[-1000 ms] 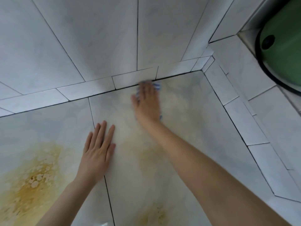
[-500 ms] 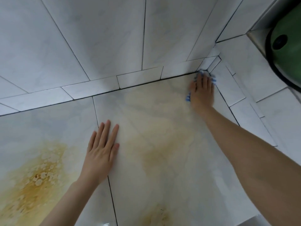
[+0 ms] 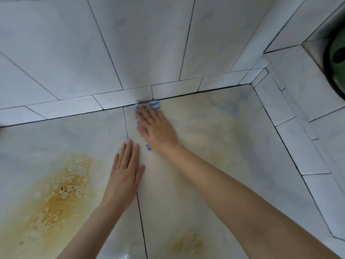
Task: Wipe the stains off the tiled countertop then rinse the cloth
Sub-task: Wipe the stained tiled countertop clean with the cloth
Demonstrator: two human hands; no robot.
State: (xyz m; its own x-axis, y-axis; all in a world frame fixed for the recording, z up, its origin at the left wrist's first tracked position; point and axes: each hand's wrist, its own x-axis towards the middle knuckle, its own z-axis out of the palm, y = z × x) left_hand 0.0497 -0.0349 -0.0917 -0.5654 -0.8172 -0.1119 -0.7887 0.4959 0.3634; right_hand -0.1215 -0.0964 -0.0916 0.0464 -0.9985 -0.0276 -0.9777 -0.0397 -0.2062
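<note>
My right hand (image 3: 155,126) lies flat with straight fingers on a blue-and-white cloth (image 3: 154,105), pressing it onto the tiled countertop (image 3: 233,146) at the back edge where it meets the wall. Only the cloth's edges show around the hand. My left hand (image 3: 126,171) rests flat, palm down, on the counter just in front of it. A large yellow-brown stain (image 3: 56,195) spreads over the left tile. A smaller one (image 3: 188,242) sits near the front, and a faint yellowish film (image 3: 196,124) covers the tile to the right of the cloth.
White marbled wall tiles (image 3: 145,43) rise behind the counter, with a narrow tile border along the back and right side. A green round object with a black rim (image 3: 337,53) sits at the far right edge, partly out of view.
My right hand has swept the cloth left along the back edge, from the right corner to the middle. The left hand stays flat in place.
</note>
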